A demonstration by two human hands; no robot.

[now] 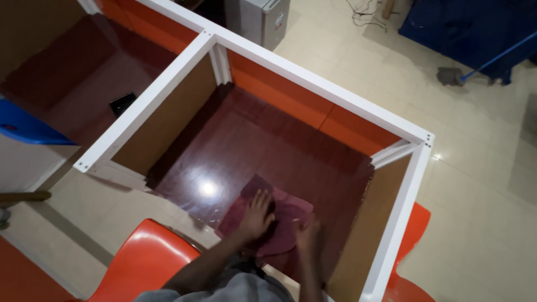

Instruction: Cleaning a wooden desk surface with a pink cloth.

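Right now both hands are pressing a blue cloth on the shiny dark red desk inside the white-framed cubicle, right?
Not quite: the cloth is maroon, not blue. The head view shows the left hand and the right hand both flat on it, on the glossy dark red desk inside the white-framed cubicle. The rest is right.

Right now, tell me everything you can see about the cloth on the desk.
The cloth is dark maroon, soft-looking fabric, spread flat and slightly rumpled on the glossy reddish-brown desk, near its front edge. The left hand presses flat on its middle; the right hand, blurred, rests on its right part.
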